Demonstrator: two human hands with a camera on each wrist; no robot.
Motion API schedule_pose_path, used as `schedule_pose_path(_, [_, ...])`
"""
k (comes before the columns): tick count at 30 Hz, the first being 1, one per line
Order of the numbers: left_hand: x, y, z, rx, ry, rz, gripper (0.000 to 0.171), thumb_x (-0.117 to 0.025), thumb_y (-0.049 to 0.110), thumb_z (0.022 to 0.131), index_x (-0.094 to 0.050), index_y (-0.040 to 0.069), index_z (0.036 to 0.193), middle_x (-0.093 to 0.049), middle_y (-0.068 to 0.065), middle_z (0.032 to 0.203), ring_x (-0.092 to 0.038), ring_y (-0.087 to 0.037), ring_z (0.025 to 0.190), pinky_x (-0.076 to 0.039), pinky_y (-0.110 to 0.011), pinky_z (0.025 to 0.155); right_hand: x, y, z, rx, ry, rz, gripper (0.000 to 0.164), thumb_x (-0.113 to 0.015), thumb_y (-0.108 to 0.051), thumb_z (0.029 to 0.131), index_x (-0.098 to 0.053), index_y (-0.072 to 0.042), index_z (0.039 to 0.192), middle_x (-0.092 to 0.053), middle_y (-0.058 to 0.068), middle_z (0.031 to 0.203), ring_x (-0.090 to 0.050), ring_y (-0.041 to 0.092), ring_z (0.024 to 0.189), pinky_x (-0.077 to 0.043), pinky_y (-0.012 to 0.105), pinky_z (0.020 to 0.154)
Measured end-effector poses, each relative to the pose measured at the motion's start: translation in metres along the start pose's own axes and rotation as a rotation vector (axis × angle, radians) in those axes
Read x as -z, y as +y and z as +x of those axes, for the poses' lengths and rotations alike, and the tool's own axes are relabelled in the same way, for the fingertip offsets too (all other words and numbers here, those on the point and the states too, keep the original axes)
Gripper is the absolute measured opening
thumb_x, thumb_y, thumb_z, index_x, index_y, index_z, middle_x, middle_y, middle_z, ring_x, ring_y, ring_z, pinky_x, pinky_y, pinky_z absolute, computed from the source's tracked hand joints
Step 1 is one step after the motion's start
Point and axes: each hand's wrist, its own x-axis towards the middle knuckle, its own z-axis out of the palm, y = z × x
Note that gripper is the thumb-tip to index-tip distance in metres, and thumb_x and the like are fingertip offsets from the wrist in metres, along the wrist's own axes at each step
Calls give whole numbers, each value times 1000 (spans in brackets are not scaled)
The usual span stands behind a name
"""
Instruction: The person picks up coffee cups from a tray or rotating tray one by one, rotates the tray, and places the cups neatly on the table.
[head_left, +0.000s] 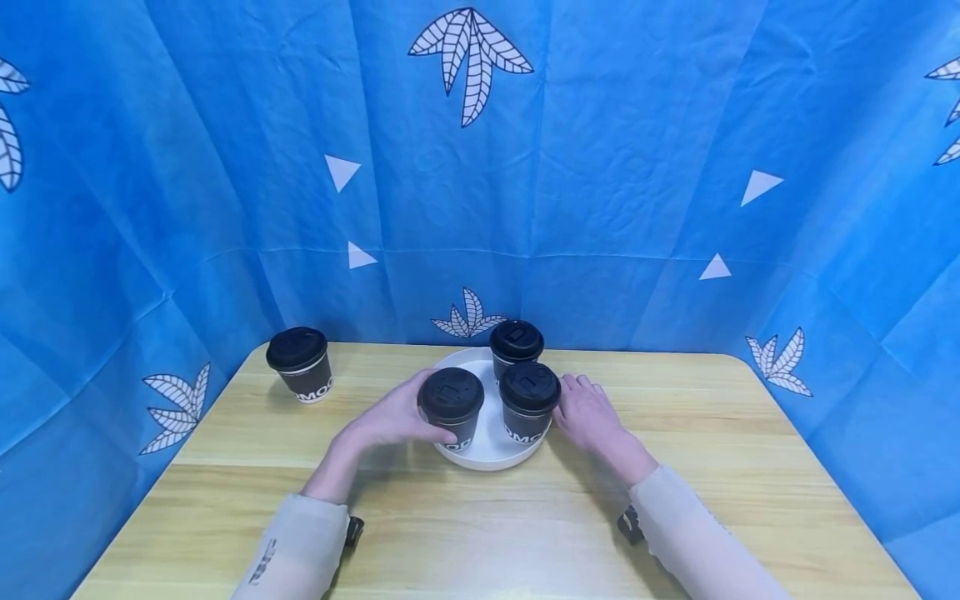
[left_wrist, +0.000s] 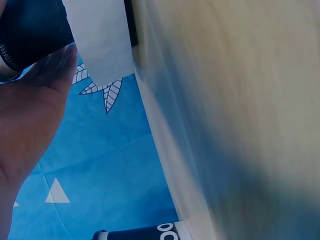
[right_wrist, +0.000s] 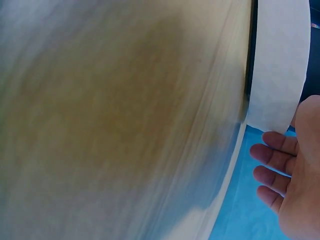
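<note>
My left hand (head_left: 397,412) grips a black paper coffee cup (head_left: 452,404), thumb in front and fingers hidden behind. This lidded cup stands at the left side of a round white plate (head_left: 491,446). In the left wrist view the hand (left_wrist: 32,105) is curled round the dark cup (left_wrist: 32,30). Two more lidded cups are on the plate: a front right cup (head_left: 529,404) and a rear cup (head_left: 517,342). My right hand (head_left: 592,417) lies by the plate's right edge, close to the front right cup; its fingers (right_wrist: 270,156) look relaxed and spread, the thumb mostly hidden.
Another lidded coffee cup (head_left: 300,364) stands upright at the table's back left corner. The light wooden table (head_left: 480,533) meets a blue curtain (head_left: 637,167) at its back and sides.
</note>
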Motion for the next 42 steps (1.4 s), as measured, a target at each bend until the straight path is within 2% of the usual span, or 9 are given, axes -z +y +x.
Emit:
schedule_pose_path(6, [-2,-4,2,-12,-1,-4,100,-99,23,68,-44,9,151,-59,-8,144,-53,-29,136,-35,-56,120,0,0,0,4,5,0,35,-48,-27,107,-62,-3,129,-64,12,113,-54,34,107,-48,49,88])
schedule_pose_path(13, [-3,-4,3,8,15,3,92,-98,23,70,-49,9,146,-62,-7,140,-55,-28,133,-37,-56,118,1,0,-1,-6,-1,6,36,-47,-27,107,-62,-3,130,-64,12,114,-55,34,108,-48,50,90])
schedule_pose_path(22, [-4,-1,2,-6,36,23,91,-98,24,69,-50,8,145,-63,-7,138,-57,-28,131,-38,-55,117,1,-1,-1,-12,-2,17,39,-44,-28,109,-62,-4,132,-64,12,118,-55,34,109,-48,48,89])
schedule_pose_path(29, [-3,1,2,7,47,29,92,-98,24,69,-50,9,146,-63,-7,138,-57,-28,131,-39,-55,117,1,-1,-1,-16,-3,17,39,-43,-28,109,-61,-3,133,-64,13,118,-54,34,110,-48,49,89])
schedule_pose_path(35, [-2,5,2,-7,56,14,93,-98,21,68,-50,11,147,-63,-7,140,-55,-29,133,-37,-56,118,1,-1,-2,-10,20,15,35,-45,-27,108,-63,-4,129,-65,12,114,-55,34,107,-48,48,86])
schedule_pose_path(42, [0,8,1,-2,89,37,94,-98,23,68,-50,12,147,-62,-8,142,-54,-31,135,-37,-59,117,2,-1,-2,-4,22,24,35,-47,-27,107,-62,-4,129,-65,12,114,-55,34,106,-47,47,86])
